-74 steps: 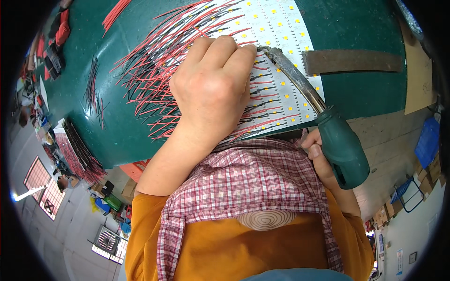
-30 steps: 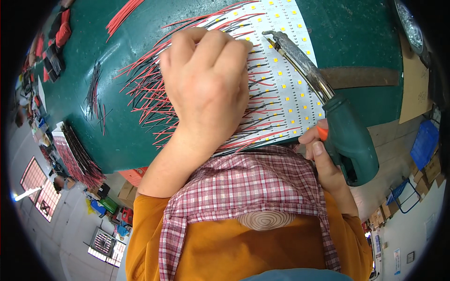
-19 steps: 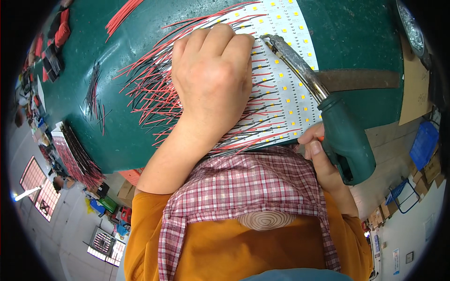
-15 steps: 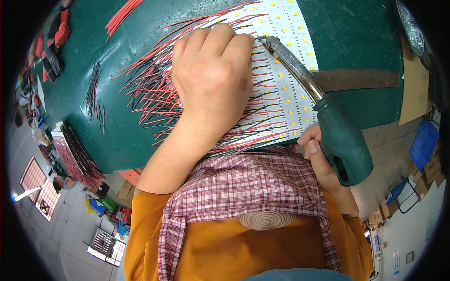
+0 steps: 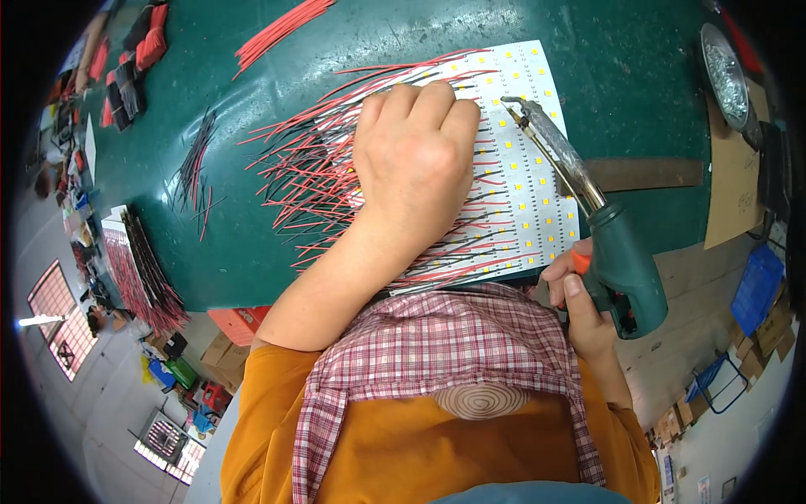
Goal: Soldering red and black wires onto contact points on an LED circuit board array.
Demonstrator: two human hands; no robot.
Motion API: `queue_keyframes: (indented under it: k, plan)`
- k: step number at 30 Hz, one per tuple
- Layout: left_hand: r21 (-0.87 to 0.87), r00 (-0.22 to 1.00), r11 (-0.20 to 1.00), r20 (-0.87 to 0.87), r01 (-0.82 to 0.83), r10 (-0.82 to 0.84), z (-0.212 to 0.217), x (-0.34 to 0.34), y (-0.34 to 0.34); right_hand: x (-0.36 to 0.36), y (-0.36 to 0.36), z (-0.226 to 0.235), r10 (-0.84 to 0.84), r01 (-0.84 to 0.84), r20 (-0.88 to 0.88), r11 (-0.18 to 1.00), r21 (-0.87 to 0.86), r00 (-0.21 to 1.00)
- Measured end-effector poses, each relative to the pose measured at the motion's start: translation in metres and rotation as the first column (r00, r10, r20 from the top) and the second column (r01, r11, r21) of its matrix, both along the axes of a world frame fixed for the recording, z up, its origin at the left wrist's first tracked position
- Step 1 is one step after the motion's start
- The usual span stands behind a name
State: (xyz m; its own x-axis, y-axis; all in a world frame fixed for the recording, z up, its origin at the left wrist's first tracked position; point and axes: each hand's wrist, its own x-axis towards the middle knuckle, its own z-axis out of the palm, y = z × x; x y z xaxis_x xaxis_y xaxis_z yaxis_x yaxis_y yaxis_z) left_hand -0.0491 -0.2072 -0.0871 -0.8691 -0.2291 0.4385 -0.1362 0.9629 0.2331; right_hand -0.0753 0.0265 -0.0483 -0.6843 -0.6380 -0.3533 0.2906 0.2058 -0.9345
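Note:
A white LED board (image 5: 546, 181) with rows of yellow LEDs lies on the green table. Many thin red and black wires (image 5: 311, 172) run across it and fan out leftward, their ends along its rows of solder points. My left hand (image 5: 420, 147) rests over wires and board, fingers curled closed; the fingertips and whatever they pinch are hidden. My right hand (image 5: 582, 290) grips the dark green handle of a soldering gun (image 5: 625, 260), an orange trigger showing by the fingers. Its dark tip points up-left over the board, a little right of my left fingers.
A brown flat strip (image 5: 642, 172) lies right of the board. Red wires (image 5: 281, 34) lie at the far side, a small mixed bunch (image 5: 197, 160) at left, and a wired board stack (image 5: 143, 269) at the left edge. A metal dish (image 5: 724, 76) stands far right.
The view has shifted, so board and hands appear lower and further right. The soldering gun's tip has moved slightly right, away from my left fingers. The orange trigger now shows.

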Motion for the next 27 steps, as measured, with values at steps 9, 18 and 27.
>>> queue_keyframes:
  k: [9, 18, 27]
  plan:
    - [0.163, 0.998, 0.987, -0.065, 0.010, 0.001, 0.013, -0.001, -0.030, -0.001, -0.008, 0.002, -0.018, 0.018, -0.059, 1.000, -0.002, 0.998]
    - [0.109, 0.928, 0.924, 0.099, -0.368, 0.358, 0.024, 0.001, -0.145, -0.009, -0.013, 0.004, -0.118, 0.119, -0.070, 0.993, 0.007, 0.991]
    - [0.061, 0.820, 0.857, 0.331, -0.512, 0.466, 0.034, 0.128, -0.208, -0.015, -0.015, 0.003, -0.114, 0.116, -0.051, 0.993, 0.036, 0.992]
